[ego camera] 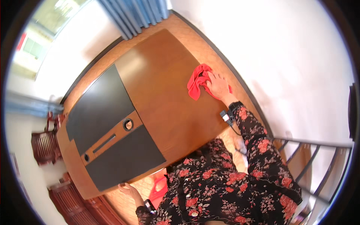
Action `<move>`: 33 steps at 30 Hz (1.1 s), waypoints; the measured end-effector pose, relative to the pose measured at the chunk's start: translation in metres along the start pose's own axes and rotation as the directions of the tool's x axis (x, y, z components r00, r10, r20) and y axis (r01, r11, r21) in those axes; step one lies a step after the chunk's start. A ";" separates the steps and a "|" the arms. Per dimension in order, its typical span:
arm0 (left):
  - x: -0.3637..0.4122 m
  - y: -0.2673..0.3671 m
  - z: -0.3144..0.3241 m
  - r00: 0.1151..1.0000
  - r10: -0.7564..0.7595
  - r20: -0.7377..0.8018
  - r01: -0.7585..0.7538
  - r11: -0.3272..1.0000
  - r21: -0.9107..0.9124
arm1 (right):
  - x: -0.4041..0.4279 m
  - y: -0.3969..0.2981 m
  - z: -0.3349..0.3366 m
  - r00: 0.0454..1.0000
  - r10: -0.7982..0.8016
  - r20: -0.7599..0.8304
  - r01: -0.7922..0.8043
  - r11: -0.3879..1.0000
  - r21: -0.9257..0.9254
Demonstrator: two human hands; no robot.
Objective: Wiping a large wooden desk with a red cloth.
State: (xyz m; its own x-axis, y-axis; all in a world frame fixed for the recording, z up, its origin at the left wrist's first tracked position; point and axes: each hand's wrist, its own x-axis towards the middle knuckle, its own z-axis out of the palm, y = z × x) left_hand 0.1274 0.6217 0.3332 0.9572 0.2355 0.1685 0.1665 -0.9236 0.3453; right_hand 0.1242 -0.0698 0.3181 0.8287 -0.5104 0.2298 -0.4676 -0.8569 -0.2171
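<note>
A crumpled red cloth [197, 79] lies at the long table edge nearest the wall. My right hand [218, 86] presses down on it with fingers spread, and some cloth shows beyond the palm. Beneath is a large brown wooden table [168, 112] with glossy patches. Two dark inlaid panels [101, 98] flank a wooden strip with a slot and round cable grommets [128, 124]. My left hand [130, 192] is at the table's near edge, fingers apart and holding nothing; whether its fingertips touch the edge is hard to tell.
Dark red slatted wooden chairs [66, 202] stand past the table's left end. A blue curtain [135, 17] hangs at the far side. White wall [267, 56] runs along the right, above a metal railing [308, 163]. A cable connector [225, 116] hangs by my right wrist.
</note>
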 end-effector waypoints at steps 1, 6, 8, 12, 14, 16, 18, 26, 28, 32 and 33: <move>-0.019 0.005 0.007 0.986 -0.164 -0.034 0.159 0.980 -0.116 | 0.007 0.004 0.006 0.999 -0.024 -0.024 0.026 0.998 0.062; -0.120 0.040 0.037 0.957 -0.291 -0.003 0.288 0.948 -0.137 | 0.029 -0.005 0.022 0.964 -0.207 -0.167 0.213 0.977 0.019; -0.142 0.085 0.032 0.865 -0.324 0.384 0.439 0.859 -0.264 | 0.022 -0.008 0.009 0.913 -0.349 -0.210 0.366 0.929 0.050; -0.166 0.188 0.047 0.686 -0.239 0.687 0.587 0.741 -0.328 | -0.013 -0.026 -0.018 0.689 -0.702 -0.180 0.724 0.665 0.182; -0.168 0.225 0.060 0.649 -0.223 0.727 0.633 0.688 -0.354 | -0.049 -0.032 -0.027 0.558 -0.827 -0.067 0.805 0.520 0.287; -0.162 0.225 0.070 0.616 -0.190 0.764 0.668 0.640 -0.379 | -0.075 -0.031 -0.030 0.456 -0.887 -0.075 0.825 0.390 0.410; -0.160 0.205 0.094 0.469 -0.186 0.863 0.759 0.584 -0.287 | -0.082 -0.027 -0.030 0.434 -0.894 -0.109 0.810 0.334 0.482; -0.174 0.228 0.112 0.505 -0.266 0.821 0.802 0.496 -0.333 | 0.002 -0.009 0.007 0.562 -0.826 -0.054 0.780 0.507 0.367; -0.182 0.223 0.117 0.521 -0.272 0.809 0.809 0.461 -0.366 | 0.029 -0.024 0.025 0.631 -0.765 -0.127 0.750 0.560 0.354; -0.199 0.243 0.128 0.562 -0.446 0.696 0.827 0.275 -0.491 | 0.082 -0.042 0.059 0.613 -0.772 -0.167 0.771 0.539 0.339; -0.202 0.247 0.133 0.588 -0.482 0.650 0.801 0.234 -0.551 | 0.100 -0.045 0.063 0.613 -0.762 -0.209 0.779 0.538 0.322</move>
State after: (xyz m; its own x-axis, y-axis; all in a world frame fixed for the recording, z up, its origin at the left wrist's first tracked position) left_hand 0.0070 0.3053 0.2614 0.6361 0.3874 -0.6673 0.6753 0.1390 0.7244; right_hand 0.2475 -0.0778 0.2907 0.7999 0.3243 0.5050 0.4926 -0.8354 -0.2438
